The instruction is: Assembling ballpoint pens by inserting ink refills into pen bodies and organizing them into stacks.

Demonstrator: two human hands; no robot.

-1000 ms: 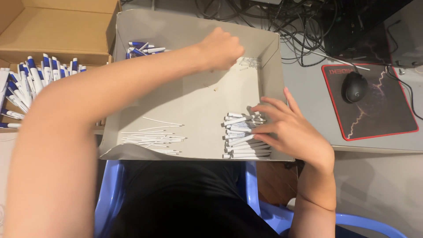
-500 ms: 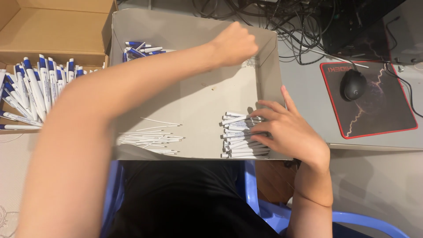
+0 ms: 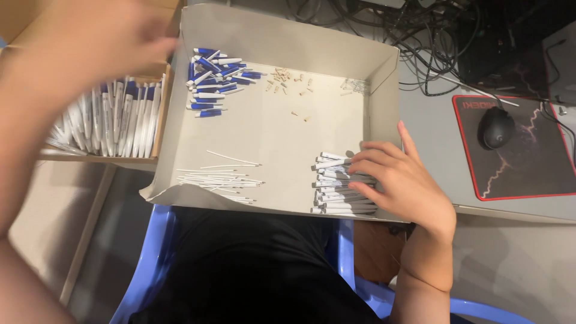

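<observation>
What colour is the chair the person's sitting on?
Blue: the plastic chair shows below the cardboard tray in the head view.

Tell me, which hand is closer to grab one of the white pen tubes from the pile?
The right hand. Its fingers already rest on the white pen tubes in the cardboard tray. The left hand is a blur up over the box of finished pens.

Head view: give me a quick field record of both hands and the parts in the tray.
left hand: blurred, raised over the box of assembled pens, holding nothing I can tell
right hand: fingers spread on the white barrels
tray: grey cardboard, on the lap
back left: blue-and-white pen parts
back middle: small tan pieces
front left: thin white refills
right of tray: mouse on a mouse pad
</observation>
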